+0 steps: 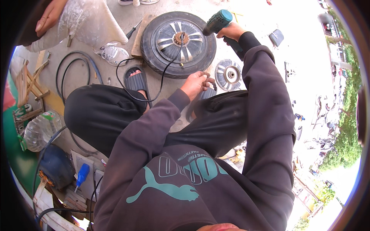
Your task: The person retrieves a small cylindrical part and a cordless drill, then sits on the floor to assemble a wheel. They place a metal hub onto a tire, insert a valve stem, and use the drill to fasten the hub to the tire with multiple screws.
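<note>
My right hand (233, 31) grips a teal and black cordless drill (218, 21). The drill's nose points left, over the right edge of a hub motor wheel (166, 53) with a black tyre. A rusty sprocket (181, 38) sits at the wheel's centre, and a black cable (166, 70) runs out of it towards my left foot. Below the tyre's lower right edge is my left hand (196, 84), thumb and fingers curled together; whether something small is between them I cannot tell. Right of that hand, a round metal motor cover (229, 75) lies on the ground.
A wooden board (140, 43) lies partly under the wheel, with a screwdriver (133, 29) beside it. Another person's shoe (112, 54) and hand (50, 17) are at upper left. Coiled hose (59, 72), a plastic bottle (43, 131) and a blue-handled tool (83, 173) are on my left.
</note>
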A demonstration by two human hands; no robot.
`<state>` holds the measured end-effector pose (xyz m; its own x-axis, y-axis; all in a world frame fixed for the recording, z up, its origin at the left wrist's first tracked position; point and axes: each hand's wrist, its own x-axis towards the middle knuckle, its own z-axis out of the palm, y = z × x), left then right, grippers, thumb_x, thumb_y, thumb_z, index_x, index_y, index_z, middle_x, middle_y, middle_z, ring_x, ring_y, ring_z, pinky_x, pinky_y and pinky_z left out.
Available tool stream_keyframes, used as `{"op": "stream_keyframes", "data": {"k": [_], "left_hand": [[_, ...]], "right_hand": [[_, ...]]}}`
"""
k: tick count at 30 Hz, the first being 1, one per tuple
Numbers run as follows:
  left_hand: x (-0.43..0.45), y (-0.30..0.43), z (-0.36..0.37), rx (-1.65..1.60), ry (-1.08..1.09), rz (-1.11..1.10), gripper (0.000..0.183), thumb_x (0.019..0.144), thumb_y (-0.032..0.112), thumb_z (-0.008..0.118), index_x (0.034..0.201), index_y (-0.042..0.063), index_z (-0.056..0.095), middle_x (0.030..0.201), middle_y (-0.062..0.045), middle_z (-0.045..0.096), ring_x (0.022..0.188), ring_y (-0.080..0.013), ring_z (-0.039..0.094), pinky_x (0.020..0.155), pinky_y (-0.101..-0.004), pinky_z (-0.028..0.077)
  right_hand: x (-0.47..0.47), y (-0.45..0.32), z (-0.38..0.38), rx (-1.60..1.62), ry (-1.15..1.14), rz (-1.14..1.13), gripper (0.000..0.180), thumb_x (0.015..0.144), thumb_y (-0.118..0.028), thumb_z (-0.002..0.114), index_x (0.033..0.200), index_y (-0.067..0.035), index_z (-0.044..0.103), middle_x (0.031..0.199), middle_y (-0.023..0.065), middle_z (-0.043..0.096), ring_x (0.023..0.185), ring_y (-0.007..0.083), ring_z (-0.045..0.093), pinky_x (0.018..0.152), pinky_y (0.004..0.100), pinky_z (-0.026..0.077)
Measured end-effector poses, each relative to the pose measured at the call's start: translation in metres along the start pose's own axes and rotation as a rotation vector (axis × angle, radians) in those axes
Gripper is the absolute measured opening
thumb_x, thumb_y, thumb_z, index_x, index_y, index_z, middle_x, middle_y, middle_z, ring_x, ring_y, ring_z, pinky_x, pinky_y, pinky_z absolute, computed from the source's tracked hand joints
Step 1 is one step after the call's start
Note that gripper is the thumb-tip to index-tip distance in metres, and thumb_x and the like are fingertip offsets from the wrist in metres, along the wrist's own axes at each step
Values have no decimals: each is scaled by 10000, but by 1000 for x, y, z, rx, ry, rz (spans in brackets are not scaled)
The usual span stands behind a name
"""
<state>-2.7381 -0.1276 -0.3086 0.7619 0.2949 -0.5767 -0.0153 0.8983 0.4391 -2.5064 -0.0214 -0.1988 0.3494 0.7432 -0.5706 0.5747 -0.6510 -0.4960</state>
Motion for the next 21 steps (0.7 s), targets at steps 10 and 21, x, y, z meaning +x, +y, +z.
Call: {"op": "stream_keyframes", "data": {"k": [10,21], "left_hand": [[-2,87,12,-655,-275,346,188,1015,257,550,1003,73,582,963,-44,626,704,-85,486,606,-225,421],[-7,103,41,-679,-281,355,225,992,284,591,916,72,585,763,12,557,658,-82,448,574,-221,400]], "right_hand": [[-173,-4,-21,696,108,-152,244,840,-197,749,976,-24,643,728,34,610,618,127,594,581,267,496],[-217,22,13,819,-2,-193,299,863,-159,727,1097,4,635,828,33,626,688,122,588,620,288,498]]}}
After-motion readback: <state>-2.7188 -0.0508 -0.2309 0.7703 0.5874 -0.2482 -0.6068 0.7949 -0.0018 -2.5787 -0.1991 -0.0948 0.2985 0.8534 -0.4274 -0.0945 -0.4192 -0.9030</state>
